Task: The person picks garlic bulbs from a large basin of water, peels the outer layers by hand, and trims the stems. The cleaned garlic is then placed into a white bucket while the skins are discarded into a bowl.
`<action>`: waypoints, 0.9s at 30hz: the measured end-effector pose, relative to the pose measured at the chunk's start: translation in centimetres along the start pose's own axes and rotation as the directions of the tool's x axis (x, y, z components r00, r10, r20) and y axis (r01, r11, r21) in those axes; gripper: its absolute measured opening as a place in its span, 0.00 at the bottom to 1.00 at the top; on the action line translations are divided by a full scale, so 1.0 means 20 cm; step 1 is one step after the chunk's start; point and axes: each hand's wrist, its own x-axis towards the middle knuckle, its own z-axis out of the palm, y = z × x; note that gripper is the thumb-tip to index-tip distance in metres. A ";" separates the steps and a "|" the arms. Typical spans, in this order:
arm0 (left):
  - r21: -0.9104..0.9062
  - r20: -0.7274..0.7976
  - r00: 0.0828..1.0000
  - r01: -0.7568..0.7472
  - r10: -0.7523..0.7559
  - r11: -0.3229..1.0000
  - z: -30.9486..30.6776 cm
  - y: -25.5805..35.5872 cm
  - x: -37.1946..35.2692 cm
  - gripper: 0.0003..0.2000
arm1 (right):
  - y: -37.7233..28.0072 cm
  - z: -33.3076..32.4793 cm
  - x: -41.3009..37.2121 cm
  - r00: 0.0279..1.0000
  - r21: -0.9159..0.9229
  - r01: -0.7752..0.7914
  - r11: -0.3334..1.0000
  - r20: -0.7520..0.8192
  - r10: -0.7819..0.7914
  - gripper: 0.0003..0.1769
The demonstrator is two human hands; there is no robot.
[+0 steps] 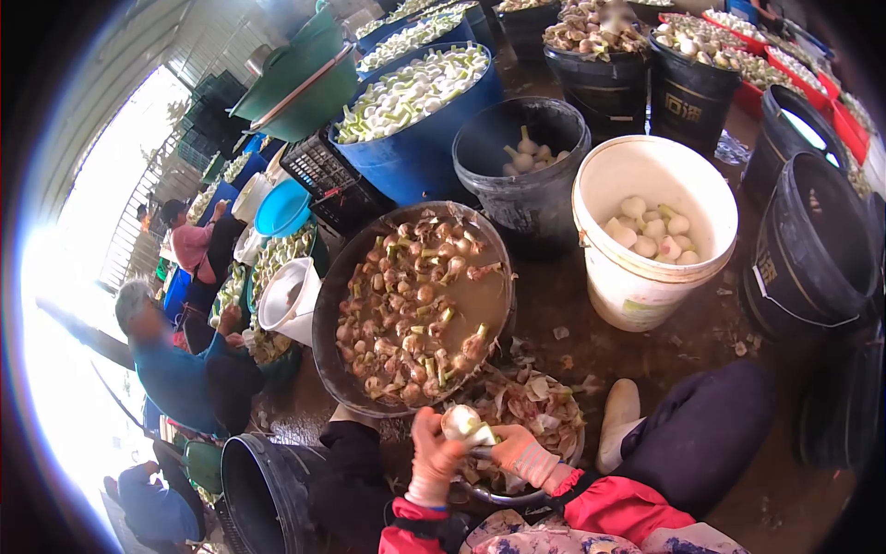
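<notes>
My left hand (434,459) is closed around a white, peeled garlic bulb (460,422) with a short green stem. Close against the stem, my right hand (526,454) has its fingers curled; a greyish edge shows by its fingertips, but I cannot make out what it grips. Both hands are above a metal bowl (531,501) heaped with garlic skins (540,411). Just beyond is a wide dark basin (323,346) of muddy water, with many unpeeled garlic bulbs (406,319) floating in it.
A white bucket (618,286) and a black bucket (521,208) hold peeled bulbs. Dark buckets (803,268) stand at right, another (268,499) at lower left. A blue tub (397,166) of garlic is behind. Several people sit at left, including one in a teal top (185,383).
</notes>
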 end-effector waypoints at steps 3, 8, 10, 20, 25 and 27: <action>0.355 -0.098 0.995 0.018 0.018 0.935 0.09 0.02 -0.09 0.48 | -0.06 0.06 -0.04 0.996 -0.146 0.052 0.988 0.076 -0.041 0.18; -0.428 -0.330 0.887 0.165 -0.323 0.889 0.16 0.19 0.01 0.22 | -0.04 0.04 -0.01 0.997 -0.168 0.018 0.986 0.083 -0.004 0.16; -0.396 -0.293 0.897 0.203 -0.332 0.896 0.14 0.22 0.01 0.27 | -0.05 -0.01 -0.02 0.998 0.030 -0.003 1.000 0.059 0.001 0.15; -0.348 0.059 0.937 0.342 -0.343 0.873 -0.12 0.31 -0.24 0.40 | 0.09 -0.28 0.09 0.993 -0.728 -0.066 0.683 -0.116 -0.027 0.14; -0.074 0.099 0.967 0.242 -0.234 0.968 -0.11 0.26 -0.18 0.38 | -0.05 -0.06 -0.01 0.857 -0.467 0.490 0.736 0.104 -0.504 0.27; 0.022 0.099 0.984 0.144 -0.145 0.989 -0.07 0.21 -0.14 0.39 | -0.15 0.03 -0.08 0.906 -0.224 0.424 0.878 0.127 -0.405 0.25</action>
